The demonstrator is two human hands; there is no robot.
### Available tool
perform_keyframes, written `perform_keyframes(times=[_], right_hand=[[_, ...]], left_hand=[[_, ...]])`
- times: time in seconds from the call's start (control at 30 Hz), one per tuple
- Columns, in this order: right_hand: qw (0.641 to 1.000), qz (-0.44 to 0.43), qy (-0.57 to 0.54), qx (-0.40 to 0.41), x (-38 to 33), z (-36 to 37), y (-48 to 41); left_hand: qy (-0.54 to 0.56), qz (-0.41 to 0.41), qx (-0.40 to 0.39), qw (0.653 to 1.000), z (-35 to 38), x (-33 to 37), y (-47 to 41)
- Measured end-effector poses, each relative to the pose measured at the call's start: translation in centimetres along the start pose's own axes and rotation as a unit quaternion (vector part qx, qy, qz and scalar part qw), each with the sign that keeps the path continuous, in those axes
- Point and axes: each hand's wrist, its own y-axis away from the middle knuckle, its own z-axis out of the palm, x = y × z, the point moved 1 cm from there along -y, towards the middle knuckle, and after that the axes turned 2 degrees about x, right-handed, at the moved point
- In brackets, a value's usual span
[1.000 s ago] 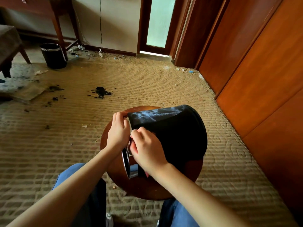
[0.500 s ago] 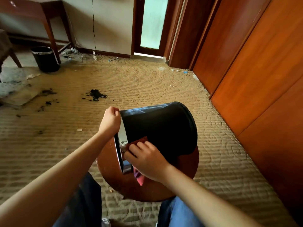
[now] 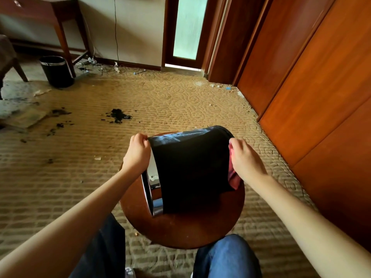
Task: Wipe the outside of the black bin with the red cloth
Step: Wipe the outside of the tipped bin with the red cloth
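Left hand (image 3: 138, 152): fingers curled over metal-rimmed mouth edge of black bin (image 3: 190, 171), gripping it. Right hand (image 3: 246, 157): fingers curled round red cloth (image 3: 233, 178), holding it against bin's base end; cloth hangs below palm. Hands well apart, bin between them, lying on its side, mouth toward left hand. Under both hands: round wooden stool (image 3: 180, 231), bin's lower side on it. Beyond left hand: dark debris (image 3: 118, 116) on carpet (image 3: 170, 101); second bin (image 3: 57, 71) farther off. Past right hand: wooden wardrobe doors (image 3: 321, 87).
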Motion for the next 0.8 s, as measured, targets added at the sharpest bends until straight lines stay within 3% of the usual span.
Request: perform_keyframes(times=[0.07, 0.13, 0.2, 0.33, 0.43, 0.57, 0.7, 0.8], right_hand=[[0.985, 0.151, -0.086, 0.019, -1.5, 0.2, -1.1], [0.959, 0.243, -0.142, 0.042, -3.3, 0.4, -2.3], [0.961, 0.215, -0.165, 0.058, -6.2, 0.5, -2.9], [0.974, 0.061, -0.216, 0.02, -15.5, 0.6, -1.9], [0.97, -0.029, -0.237, 0.04, -19.4, 0.1, -0.7], [0.969, -0.061, -0.238, -0.006, -14.3, 0.0, -1.0], [0.983, 0.116, -0.142, -0.02, -4.5, -0.2, -2.6], [0.974, 0.216, -0.062, -0.02, -1.9, -0.4, -3.5]], left_hand=[[-0.004, -0.002, 0.005, 1.0, 0.1, 0.0, 0.8], [-0.02, 0.002, 0.013, 1.0, 0.1, 0.0, 1.5], [-0.033, 0.004, 0.018, 0.999, 0.2, 0.1, 2.0], [-0.032, 0.0, 0.021, 0.999, 0.1, 0.1, 2.0], [-0.033, 0.006, 0.022, 0.999, 0.1, -0.1, 2.2], [-0.053, 0.009, 0.025, 0.998, 0.3, 0.0, 2.8], [-0.048, 0.03, 0.03, 0.998, 0.4, -0.3, 3.6], [-0.041, 0.042, 0.036, 0.998, 0.5, -0.3, 4.0]])
